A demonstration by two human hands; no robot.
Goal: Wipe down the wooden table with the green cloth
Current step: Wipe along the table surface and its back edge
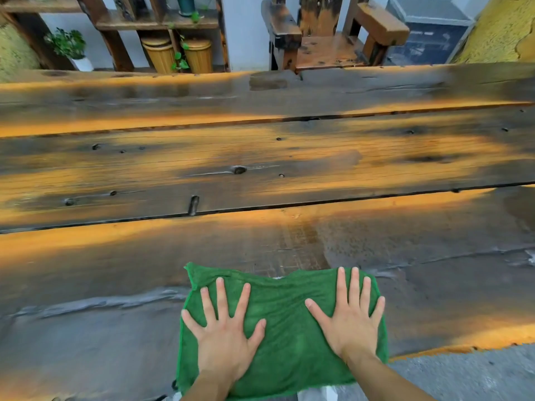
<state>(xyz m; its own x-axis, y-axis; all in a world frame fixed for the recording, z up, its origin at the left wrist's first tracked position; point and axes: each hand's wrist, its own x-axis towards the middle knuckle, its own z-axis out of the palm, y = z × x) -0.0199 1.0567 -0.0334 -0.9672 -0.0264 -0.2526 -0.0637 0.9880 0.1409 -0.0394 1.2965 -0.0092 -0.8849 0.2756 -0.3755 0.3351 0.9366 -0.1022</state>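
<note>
Lying flat at the near edge of the wooden surface point(260, 157), the green cloth point(285, 322) looks soft and light, so I judge it slides best under flat palms rather than a pinch. My left hand point(224, 340) and right hand point(348, 328) press on it, fingers spread. Beyond the surface, two lidded bamboo bins point(181, 55) stand under a shelf, contents hidden.

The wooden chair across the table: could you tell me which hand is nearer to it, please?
Right. The right hand lies flat on the green cloth almost straight below the wooden chair in the view; the left hand lies flat further to the left.
</note>
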